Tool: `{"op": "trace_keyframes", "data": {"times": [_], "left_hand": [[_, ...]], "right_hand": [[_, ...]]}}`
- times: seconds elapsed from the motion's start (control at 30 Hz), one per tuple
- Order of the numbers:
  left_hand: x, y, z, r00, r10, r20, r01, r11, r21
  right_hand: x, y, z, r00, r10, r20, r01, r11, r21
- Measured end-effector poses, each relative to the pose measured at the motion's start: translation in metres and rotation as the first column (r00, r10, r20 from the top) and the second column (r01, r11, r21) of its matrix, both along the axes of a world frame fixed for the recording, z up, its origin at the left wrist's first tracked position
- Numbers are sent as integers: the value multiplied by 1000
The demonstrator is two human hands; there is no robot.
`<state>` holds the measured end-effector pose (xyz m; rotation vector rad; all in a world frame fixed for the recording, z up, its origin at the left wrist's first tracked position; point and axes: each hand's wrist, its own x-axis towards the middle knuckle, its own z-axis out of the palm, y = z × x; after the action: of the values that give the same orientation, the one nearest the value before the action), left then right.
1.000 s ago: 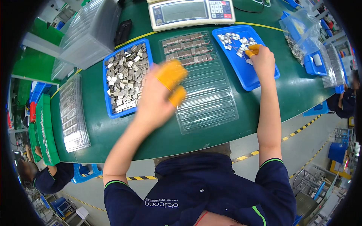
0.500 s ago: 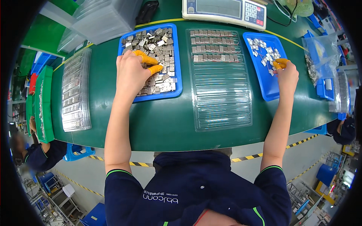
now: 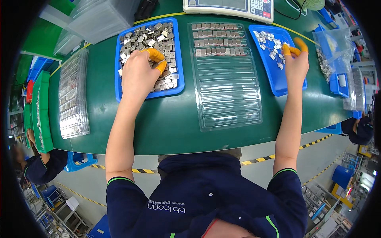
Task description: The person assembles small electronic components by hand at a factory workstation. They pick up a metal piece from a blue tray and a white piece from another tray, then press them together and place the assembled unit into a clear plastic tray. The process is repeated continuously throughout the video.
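Observation:
My left hand [image 3: 139, 73], with yellow finger cots on its thumb and fingers, is bent over a blue tray [image 3: 179, 79] heaped with small metal connector shells [image 3: 162, 33]. Thumb and fingertips come close together in a pinch; what lies between them is too small to make out. Over the slanted blue tray [image 3: 279, 89] on the right is my right hand [image 3: 297, 65], also in yellow finger cots. Its fingers are spread, one raised and blurred, beside small white connectors [image 3: 264, 37]. Between the trays lies a clear ridged plastic tray [image 3: 228, 91], its far rows filled with metal connectors [image 3: 218, 43].
A white digital scale [image 3: 230, 8] stands at the back. Clear filled trays [image 3: 74, 95] lie at left, near a green bin [image 3: 44, 119]. Stacked clear plastic boxes [image 3: 101, 20] are at the back left; a plastic bag [image 3: 337, 45] is at right. Another person's arm [image 3: 43, 158] shows at left.
The view has shifted, so the table's things sit slightly higher and further left. My left thumb and fingertips have drawn closer together. My right fingers have spread and lifted from the white connectors.

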<state>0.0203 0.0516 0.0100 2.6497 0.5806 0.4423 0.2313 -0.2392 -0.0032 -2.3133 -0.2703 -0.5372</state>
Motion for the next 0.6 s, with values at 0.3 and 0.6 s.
{"op": "trace_keyframes", "data": {"times": [0.3, 0.6], "left_hand": [[5, -24, -10, 943, 79, 324, 257, 446, -857], [1, -45, -16, 926, 146, 348, 315, 209, -926]], "right_hand": [[-53, 58, 21, 793, 608, 18, -514, 654, 554], [-112, 94, 3, 569, 777, -268, -434, 561, 705]]}}
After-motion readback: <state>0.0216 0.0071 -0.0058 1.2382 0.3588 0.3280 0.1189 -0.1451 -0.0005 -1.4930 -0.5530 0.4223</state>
